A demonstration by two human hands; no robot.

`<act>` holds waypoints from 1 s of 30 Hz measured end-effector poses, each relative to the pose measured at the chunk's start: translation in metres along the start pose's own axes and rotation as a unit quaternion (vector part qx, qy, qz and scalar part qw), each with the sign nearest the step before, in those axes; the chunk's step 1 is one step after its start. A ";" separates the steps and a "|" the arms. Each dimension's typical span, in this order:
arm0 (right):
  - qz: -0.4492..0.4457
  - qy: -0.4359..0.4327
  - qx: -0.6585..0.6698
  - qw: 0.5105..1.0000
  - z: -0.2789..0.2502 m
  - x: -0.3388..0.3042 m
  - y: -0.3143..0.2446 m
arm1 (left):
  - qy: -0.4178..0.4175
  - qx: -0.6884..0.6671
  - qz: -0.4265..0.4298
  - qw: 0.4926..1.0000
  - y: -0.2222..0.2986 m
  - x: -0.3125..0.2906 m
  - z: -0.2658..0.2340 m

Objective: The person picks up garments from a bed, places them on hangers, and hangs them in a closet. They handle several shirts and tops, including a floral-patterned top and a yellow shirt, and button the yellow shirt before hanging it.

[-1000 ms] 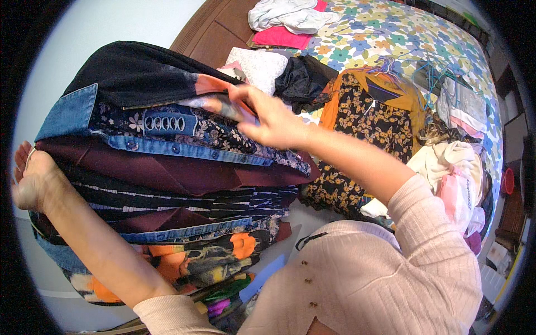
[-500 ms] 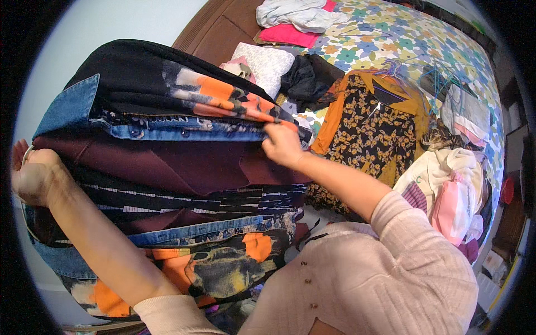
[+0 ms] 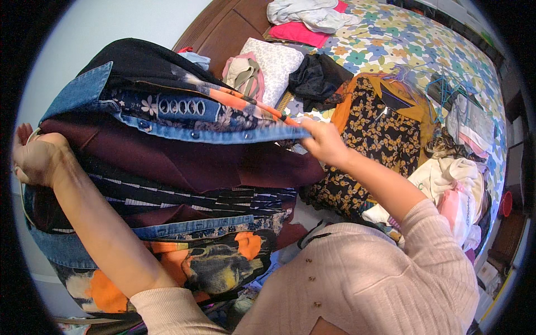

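Layered garments hang together at the left. The outer one is a black jacket with orange and white print. Inside it lies a denim jacket with a floral lining, then a maroon garment and a dark one with white dashes. My left hand is closed at the collar end, around a thin pale hanger that shows beside the wrist. My right hand pinches the front edges of the black and denim jackets, pulling them out taut to the right. Its fingertips are partly hidden.
Beyond my right hand is a bed with a flowered sheet. On it lie a black-and-yellow floral dress, a dark bundle, a white patterned pillow, several hangers and piled pale clothes. A wall stands at the left.
My right hand has moved right and slightly down, drawing the jacket fronts outward. More of the denim jacket's floral lining shows. My left hand stays at the collar end.
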State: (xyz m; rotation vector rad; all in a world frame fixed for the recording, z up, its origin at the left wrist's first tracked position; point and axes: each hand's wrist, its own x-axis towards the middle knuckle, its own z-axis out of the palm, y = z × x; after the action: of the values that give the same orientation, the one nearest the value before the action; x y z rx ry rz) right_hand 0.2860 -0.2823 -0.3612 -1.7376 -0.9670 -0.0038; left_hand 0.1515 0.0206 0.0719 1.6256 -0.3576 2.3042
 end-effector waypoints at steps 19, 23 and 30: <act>-0.175 0.148 -0.026 0.973 0.033 0.063 -0.087 | 0.008 -0.065 -0.176 0.982 0.080 -0.044 0.029; -0.171 0.180 -0.033 0.968 0.045 0.085 -0.100 | 0.010 -0.108 -0.188 0.976 0.084 -0.050 0.021; -0.239 0.207 -0.136 0.939 0.040 0.102 -0.104 | 0.044 -0.104 -0.187 0.976 0.074 -0.075 0.006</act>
State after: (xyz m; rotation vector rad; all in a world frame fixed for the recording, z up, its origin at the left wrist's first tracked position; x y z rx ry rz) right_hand 0.2741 -0.1817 -0.2485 -1.6086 -1.0776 -0.8227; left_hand 0.1524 -0.0569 0.0010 1.3517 -0.2383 1.9763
